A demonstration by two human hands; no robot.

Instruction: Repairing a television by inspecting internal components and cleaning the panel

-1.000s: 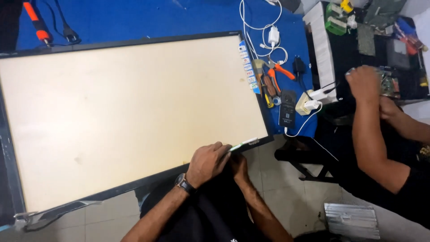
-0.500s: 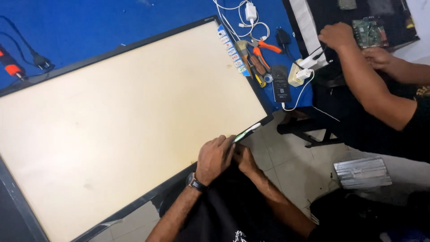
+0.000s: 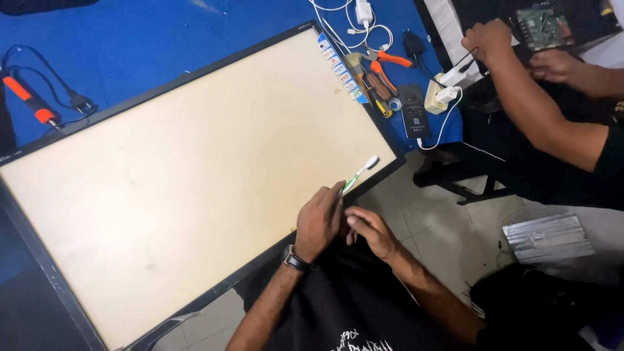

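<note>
Holding toothbrush (image 3: 359, 174), white-blue labels (image 3: 339, 67) top edge

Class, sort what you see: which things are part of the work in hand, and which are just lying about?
In use:
left hand
toothbrush
panel
right hand

Lying about:
pliers
soldering iron
charger
power strip

Person's left hand (image 3: 318, 221): bare, no glove. A dark wristwatch (image 3: 296, 260) with a dark strap sits on the left wrist. Left forearm bare below it. Right hand (image 3: 370, 233): bare, no ring or band visible; right forearm bare to the near edge of view. Torso: black garment (image 3: 351, 305), apparently a short-sleeved shirt, carrying a white printed marking at its near edge, partly cut off.
</note>
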